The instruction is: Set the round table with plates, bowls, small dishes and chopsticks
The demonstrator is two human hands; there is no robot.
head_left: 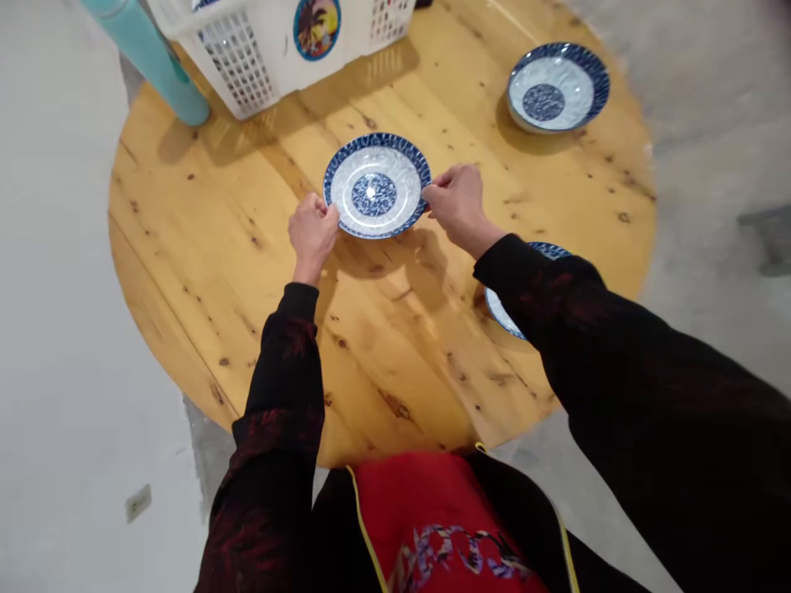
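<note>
Over the round, knotty wooden worktop (395,354), the left hand (314,227) and right hand (458,204) pinch opposite edges of a glossy white plate (374,194) with blue-patterned rim and round centre medallion, nearer than a matching deep bowl (554,89) and lattice-sided white plastic basket (278,66).

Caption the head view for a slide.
Left hand and right hand hold a patterned plate by its rim over a wooden table, a basket beyond.

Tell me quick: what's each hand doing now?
Left hand: closed, holding the blue-and-white plate by its rim.
Right hand: closed, holding the plate's other side.
</note>
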